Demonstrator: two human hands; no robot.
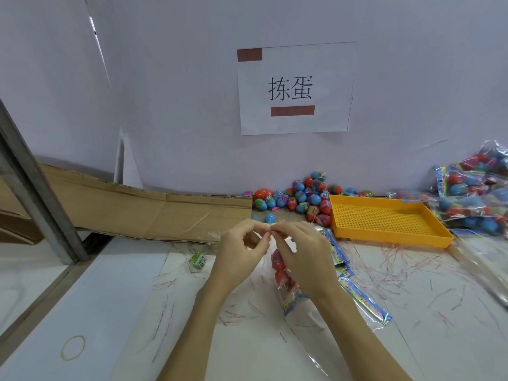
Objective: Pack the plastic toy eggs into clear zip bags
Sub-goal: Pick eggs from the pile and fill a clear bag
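Zip bag (277, 268) of eggs hangs pinched between both hands (270, 243).

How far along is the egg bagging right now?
Done: a heap of filled clear bags lies at right. In hand: the left hand and right hand pinch the top of a clear bag holding red eggs. Left: the pile of loose plastic eggs by the wall.

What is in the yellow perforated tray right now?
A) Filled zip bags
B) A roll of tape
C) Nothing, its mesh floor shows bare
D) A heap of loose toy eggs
C: the yellow perforated tray shows only its bare mesh floor; the loose toy eggs are heaped on the table to its left by the wall, and the filled zip bags are piled to its right.
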